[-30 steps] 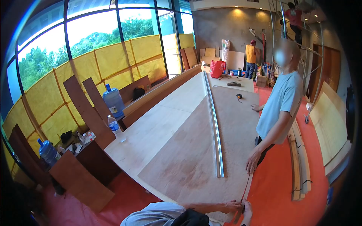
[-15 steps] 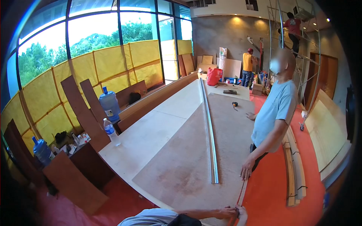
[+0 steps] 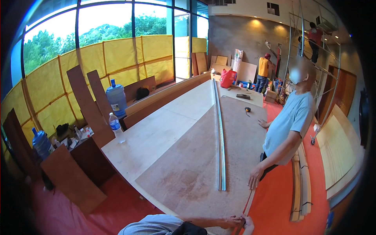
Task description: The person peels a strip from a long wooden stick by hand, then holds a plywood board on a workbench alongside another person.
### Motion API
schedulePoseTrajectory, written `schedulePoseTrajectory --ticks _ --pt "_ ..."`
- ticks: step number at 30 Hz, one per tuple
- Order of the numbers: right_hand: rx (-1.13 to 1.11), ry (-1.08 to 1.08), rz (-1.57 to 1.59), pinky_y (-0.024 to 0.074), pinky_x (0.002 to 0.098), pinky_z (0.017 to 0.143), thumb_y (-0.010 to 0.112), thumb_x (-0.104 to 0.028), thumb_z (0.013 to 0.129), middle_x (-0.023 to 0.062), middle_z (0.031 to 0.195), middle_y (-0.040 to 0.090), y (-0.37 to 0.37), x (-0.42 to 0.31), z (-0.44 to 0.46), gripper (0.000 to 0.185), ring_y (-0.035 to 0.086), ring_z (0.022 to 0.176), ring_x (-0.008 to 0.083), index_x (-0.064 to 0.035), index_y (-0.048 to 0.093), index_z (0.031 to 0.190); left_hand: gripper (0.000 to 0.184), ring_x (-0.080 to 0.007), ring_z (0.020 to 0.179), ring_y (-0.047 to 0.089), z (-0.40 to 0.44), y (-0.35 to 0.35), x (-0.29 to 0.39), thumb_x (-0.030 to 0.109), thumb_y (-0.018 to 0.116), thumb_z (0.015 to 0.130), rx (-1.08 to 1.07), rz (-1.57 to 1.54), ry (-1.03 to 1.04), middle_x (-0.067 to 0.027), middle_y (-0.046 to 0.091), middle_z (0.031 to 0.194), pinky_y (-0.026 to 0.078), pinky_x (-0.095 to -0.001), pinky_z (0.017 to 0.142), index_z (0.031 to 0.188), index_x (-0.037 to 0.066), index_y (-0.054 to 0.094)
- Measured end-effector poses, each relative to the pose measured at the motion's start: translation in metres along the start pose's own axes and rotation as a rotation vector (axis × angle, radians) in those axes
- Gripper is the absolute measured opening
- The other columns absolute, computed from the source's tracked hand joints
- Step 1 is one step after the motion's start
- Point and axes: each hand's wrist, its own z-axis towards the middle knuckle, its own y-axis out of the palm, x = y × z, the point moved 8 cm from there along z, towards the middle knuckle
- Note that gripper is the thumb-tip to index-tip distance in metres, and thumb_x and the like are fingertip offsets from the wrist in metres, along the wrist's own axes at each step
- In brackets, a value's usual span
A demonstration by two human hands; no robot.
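At the bottom edge of the view, my left hand (image 3: 232, 222) and my right hand (image 3: 248, 225) are close together with fingers closed. They are at the near right corner of a large brown board (image 3: 196, 156). Something small and dark is between them, too hidden to name. A thin reddish strip (image 3: 247, 203) runs from my hands along the board's right edge. Farther up that edge, a co-worker's hand (image 3: 256, 176) rests with fingers down. The other hand (image 3: 263, 123) of this person in a light blue shirt lies flat on the board.
A long metal channel (image 3: 220, 149) lies lengthwise on the board. Beyond are a tape measure (image 3: 247, 110), a hand plane (image 3: 243, 96) and a red bag (image 3: 227, 78). A water bottle (image 3: 114, 124) stands at the left edge. Bundled timber (image 3: 300, 188) lies on the red floor.
The view has turned slightly, shifting the far background right and down. My hands stay together at the corner, a little farther left in the picture. The co-worker keeps nearly the same pose.
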Motion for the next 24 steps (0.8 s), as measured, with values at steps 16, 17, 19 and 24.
schedulePoseTrajectory --ticks 16,17,19,24 --pt "0.142 0.227 -0.275 0.0284 0.0258 0.036 0.062 -0.034 0.092 -0.0065 0.046 0.035 -0.088 0.05 0.127 0.037 0.031 0.037 0.0075 -0.0172 0.043 0.065 0.035 -0.0344 0.119 0.05 -0.05 -0.023 0.015 0.008 0.053 0.088 0.242 -0.044 0.007 -0.0187 0.054 0.125 0.041 -0.0421 0.1 0.122 0.001 0.054" --pt "0.125 0.241 -0.318 0.0277 0.0257 0.036 0.062 -0.035 0.091 -0.0071 0.045 0.034 -0.089 0.05 0.127 0.037 0.03 0.036 0.0071 -0.0178 0.043 0.065 0.035 -0.0344 0.12 0.049 -0.062 -0.03 0.012 0.008 0.053 0.088 0.323 -0.126 -0.004 -0.0188 0.054 0.125 0.041 -0.0422 0.1 0.122 0.001 0.054" --pt "0.127 0.203 -0.314 0.0281 0.0251 0.036 0.062 -0.036 0.091 -0.0072 0.045 0.034 -0.072 0.045 0.119 0.038 0.031 0.036 0.0067 -0.0184 0.042 0.065 0.041 -0.0352 0.118 0.05 -0.106 -0.042 0.002 0.006 0.054 0.083 0.535 -0.38 -0.096 -0.0189 0.055 0.123 0.041 -0.0422 0.099 0.124 0.001 0.053" --pt "0.165 0.197 -0.337 0.029 0.0246 0.037 0.061 -0.038 0.091 -0.0075 0.045 0.033 -0.068 0.048 0.119 0.038 0.032 0.036 0.0063 -0.019 0.042 0.065 0.039 -0.0292 0.101 0.062 -0.287 -0.054 -0.039 -0.005 0.052 0.081 1.046 -0.384 -0.633 -0.0128 0.065 0.109 0.049 -0.0375 0.084 0.116 0.008 0.062"
